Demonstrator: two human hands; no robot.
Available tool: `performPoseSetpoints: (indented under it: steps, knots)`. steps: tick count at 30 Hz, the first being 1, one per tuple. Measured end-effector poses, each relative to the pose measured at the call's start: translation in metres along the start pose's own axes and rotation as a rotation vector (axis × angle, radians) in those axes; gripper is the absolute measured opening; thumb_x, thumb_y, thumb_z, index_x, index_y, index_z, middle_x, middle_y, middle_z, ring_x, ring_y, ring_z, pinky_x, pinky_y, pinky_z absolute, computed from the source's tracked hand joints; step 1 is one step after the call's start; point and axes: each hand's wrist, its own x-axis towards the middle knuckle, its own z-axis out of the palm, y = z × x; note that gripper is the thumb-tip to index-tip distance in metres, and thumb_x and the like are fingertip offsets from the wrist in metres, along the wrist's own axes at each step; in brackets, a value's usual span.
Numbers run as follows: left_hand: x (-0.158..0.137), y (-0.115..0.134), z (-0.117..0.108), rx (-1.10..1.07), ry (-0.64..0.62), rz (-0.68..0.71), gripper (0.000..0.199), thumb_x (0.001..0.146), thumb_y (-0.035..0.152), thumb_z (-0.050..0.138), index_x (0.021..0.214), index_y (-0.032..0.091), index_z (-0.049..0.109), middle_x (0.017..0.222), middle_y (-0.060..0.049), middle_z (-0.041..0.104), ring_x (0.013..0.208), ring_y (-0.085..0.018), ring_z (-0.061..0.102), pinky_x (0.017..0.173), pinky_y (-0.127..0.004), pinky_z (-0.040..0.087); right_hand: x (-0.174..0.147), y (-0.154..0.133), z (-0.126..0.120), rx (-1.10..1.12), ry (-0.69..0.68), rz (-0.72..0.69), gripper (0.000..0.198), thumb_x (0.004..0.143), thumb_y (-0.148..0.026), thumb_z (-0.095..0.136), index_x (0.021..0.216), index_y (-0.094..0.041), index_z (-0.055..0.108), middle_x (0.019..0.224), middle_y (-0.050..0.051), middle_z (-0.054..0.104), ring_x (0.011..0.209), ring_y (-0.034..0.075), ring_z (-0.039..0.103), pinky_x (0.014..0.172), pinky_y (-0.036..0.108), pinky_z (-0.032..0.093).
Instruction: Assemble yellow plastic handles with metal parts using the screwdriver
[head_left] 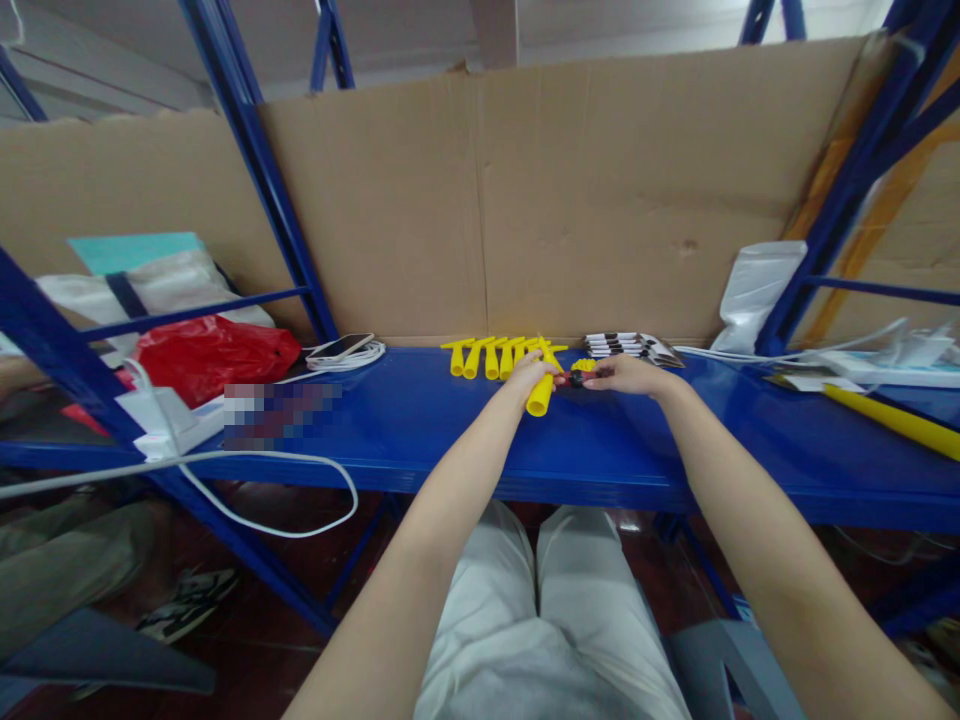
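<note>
My left hand (531,374) is closed around a yellow plastic tube (538,398), whose wide hollow end points toward me. Just to the right, my right hand (627,375) pinches a small red and black piece (577,379) close to the tube; its kind is too small to make out. Whether that piece touches the tube I cannot tell. Behind my left hand lies a row of several similar yellow tubes (492,362). Small yellow parts (583,365) sit beyond the red and black piece. A stack of white and black strips (622,346) lies behind my right hand.
Cardboard (600,190) backs the blue shelf (405,420). On the left are a phone (341,347), a coiled white cable (366,356), a red bag (214,358) and a power strip (196,425). A yellow bar (892,420) lies right. Another person's leg shows at lower left.
</note>
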Motion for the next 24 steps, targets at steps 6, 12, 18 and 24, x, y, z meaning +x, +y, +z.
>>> performPoseSetpoints:
  steps: [6, 12, 18, 24]
  knots:
    - [0.001, 0.001, 0.0, -0.018, 0.049, 0.023, 0.076, 0.071, -0.002, 0.057, 0.143, 0.016, 0.039, 0.102, -0.013, 0.07, 0.049, -0.008, 0.06, 0.043, -0.017, 0.044, -0.006, -0.007, -0.007, 0.247, 0.086, 0.096, 0.028, 0.068, -0.045, 0.079, 0.069, -0.02, 0.066, 0.064, 0.004, 0.068, 0.06, 0.018, 0.062, 0.062, 0.03, 0.05]
    - [0.0, 0.003, 0.001, -0.04, 0.055, 0.065, 0.076, 0.072, -0.001, 0.054, 0.144, 0.016, 0.038, 0.106, -0.013, 0.069, 0.049, -0.008, 0.06, 0.043, -0.017, 0.044, -0.008, -0.019, -0.012, 0.429, 0.285, 0.189, 0.034, 0.077, -0.047, 0.073, 0.07, -0.019, 0.056, 0.054, 0.005, 0.064, 0.047, 0.016, 0.06, 0.052, 0.028, 0.047]
    - [0.004, -0.002, 0.0, -0.03, 0.08, 0.001, 0.082, 0.071, 0.001, 0.061, 0.147, 0.021, 0.037, 0.109, -0.011, 0.069, 0.054, -0.011, 0.063, 0.041, -0.017, 0.041, -0.001, -0.012, -0.015, 0.535, 0.612, 0.144, 0.033, 0.082, -0.051, 0.063, 0.073, -0.023, 0.048, 0.044, -0.001, 0.052, 0.044, 0.016, 0.056, 0.052, 0.029, 0.046]
    - [0.007, -0.005, -0.003, 0.029, 0.058, -0.03, 0.088, 0.067, 0.003, 0.068, 0.147, 0.023, 0.038, 0.112, -0.011, 0.069, 0.058, -0.014, 0.067, 0.042, -0.019, 0.041, 0.005, -0.005, -0.019, 0.606, 0.843, 0.123, 0.03, 0.077, -0.05, 0.064, 0.084, -0.024, 0.052, 0.05, -0.003, 0.049, 0.05, 0.02, 0.057, 0.055, 0.037, 0.05]
